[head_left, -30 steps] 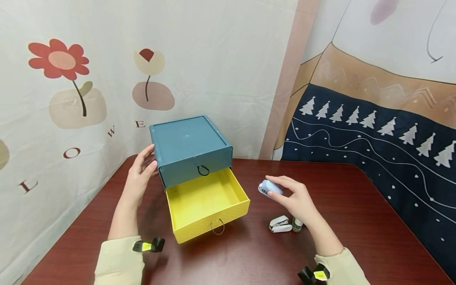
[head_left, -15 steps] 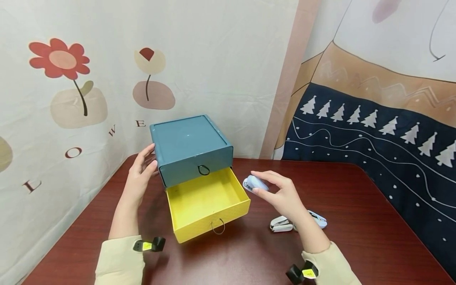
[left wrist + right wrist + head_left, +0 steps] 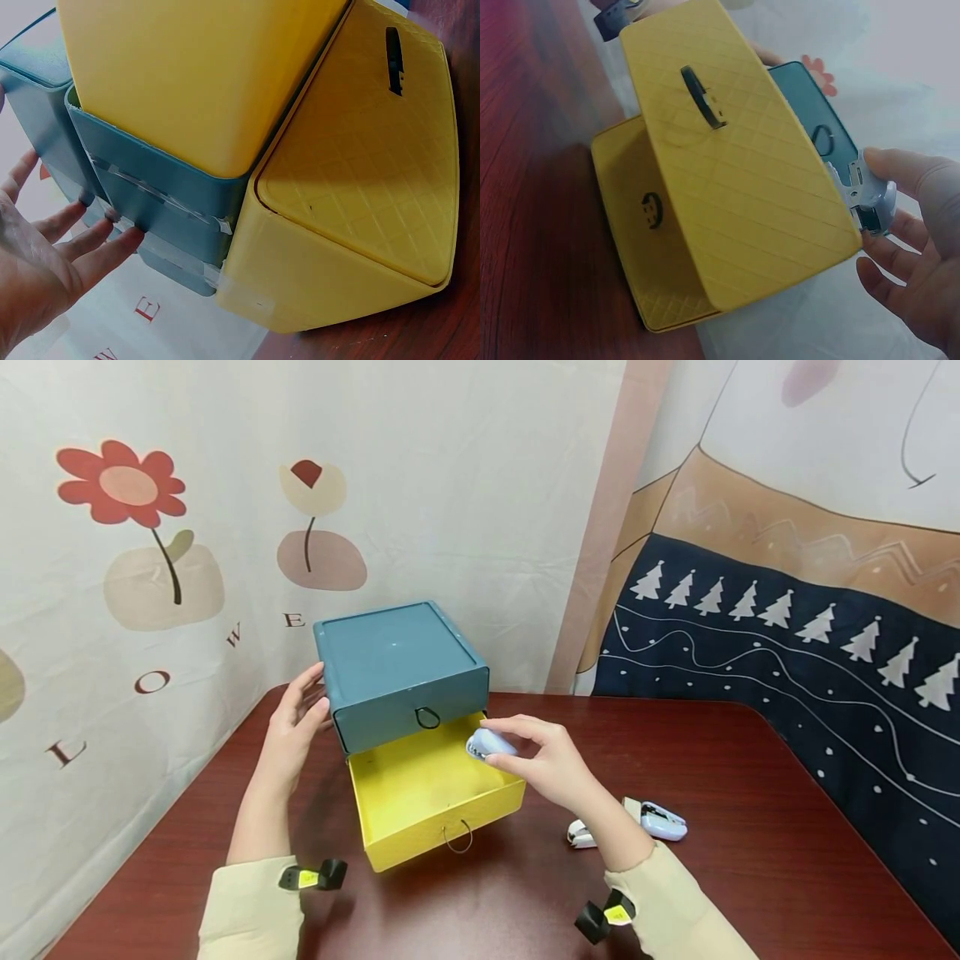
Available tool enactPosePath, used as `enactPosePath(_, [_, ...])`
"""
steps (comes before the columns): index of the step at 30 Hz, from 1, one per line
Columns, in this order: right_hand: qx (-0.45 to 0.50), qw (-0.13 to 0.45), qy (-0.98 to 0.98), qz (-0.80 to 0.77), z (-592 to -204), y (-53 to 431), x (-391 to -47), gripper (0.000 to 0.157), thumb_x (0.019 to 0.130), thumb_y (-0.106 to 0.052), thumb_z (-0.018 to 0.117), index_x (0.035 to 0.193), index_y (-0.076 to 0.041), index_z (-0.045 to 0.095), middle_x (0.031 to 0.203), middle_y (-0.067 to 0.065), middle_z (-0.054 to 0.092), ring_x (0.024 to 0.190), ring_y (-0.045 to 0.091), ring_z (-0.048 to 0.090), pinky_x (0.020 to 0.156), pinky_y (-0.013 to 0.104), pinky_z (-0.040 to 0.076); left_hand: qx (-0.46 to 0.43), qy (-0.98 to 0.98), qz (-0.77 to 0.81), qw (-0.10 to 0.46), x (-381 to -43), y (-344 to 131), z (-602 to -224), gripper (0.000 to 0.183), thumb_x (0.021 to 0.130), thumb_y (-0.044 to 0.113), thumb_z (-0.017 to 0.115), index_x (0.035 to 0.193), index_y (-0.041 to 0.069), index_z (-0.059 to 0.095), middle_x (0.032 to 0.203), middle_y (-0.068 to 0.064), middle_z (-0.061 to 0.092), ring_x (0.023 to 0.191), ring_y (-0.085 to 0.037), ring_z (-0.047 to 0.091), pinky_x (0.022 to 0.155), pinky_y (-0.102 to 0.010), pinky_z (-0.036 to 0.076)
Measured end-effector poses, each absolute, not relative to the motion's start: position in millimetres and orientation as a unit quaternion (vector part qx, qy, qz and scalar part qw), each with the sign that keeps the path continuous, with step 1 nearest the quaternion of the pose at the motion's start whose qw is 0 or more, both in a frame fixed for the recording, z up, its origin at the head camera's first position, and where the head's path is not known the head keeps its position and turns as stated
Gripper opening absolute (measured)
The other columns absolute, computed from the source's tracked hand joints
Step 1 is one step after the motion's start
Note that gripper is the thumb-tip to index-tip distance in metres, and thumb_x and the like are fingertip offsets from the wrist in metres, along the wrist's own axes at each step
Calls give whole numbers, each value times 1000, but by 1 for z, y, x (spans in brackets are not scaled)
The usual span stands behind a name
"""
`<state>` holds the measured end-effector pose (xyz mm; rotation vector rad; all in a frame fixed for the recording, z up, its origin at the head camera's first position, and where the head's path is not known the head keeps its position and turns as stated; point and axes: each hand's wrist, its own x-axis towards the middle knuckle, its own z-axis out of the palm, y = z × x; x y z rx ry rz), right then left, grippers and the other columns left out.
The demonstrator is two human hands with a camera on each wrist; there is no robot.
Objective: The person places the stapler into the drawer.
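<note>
A light blue mini stapler (image 3: pixel 489 744) is pinched between the thumb and fingers of my right hand (image 3: pixel 551 760), over the right part of the pulled-out yellow drawer (image 3: pixel 420 777). In the right wrist view the stapler (image 3: pixel 871 196) appears beyond the drawer's front panel (image 3: pixel 757 180). My left hand (image 3: pixel 295 718) rests against the left side of the blue drawer cabinet (image 3: pixel 397 652). The left wrist view shows its fingers (image 3: pixel 105 255) spread and nearly straight along the cabinet's side. The upper blue drawer (image 3: pixel 420 710), with a black ring pull, is closed.
On the brown table (image 3: pixel 720 760), to the right of the cabinet, lie a white mini stapler (image 3: pixel 581 835) and another light blue stapler (image 3: pixel 663 822). My right forearm partly hides the white one. A lower yellow drawer front (image 3: pixel 656 255) sits beneath the pulled-out one. Printed cloth hangs behind.
My right hand has moved left with the stapler, from over the table to over the yellow drawer. The staplers on the table are covered differently by my arm. My left hand stays put.
</note>
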<state>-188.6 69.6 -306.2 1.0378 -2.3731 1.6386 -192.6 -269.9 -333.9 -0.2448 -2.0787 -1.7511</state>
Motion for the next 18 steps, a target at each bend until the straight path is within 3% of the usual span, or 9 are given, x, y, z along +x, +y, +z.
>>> enactPosePath(6, [335,7,-778,531,-331,60,-214,39,82,-7,75,120,-4,67,114,7,65,96,23,56,81,43,48,-91,-745,-629,203,-193,-271,-335,53,100,16,48,151,16,31,143,-11,34,129,-26,34,84,-16,41])
enactPosePath(18, [339,-20,-813,473,-338,53,-228,35,78,-16,81,111,-15,73,99,-6,68,89,15,58,80,44,48,-92,-744,-629,204,-193,-271,-335,53,100,16,48,150,16,32,141,-11,35,127,-22,36,83,-16,41])
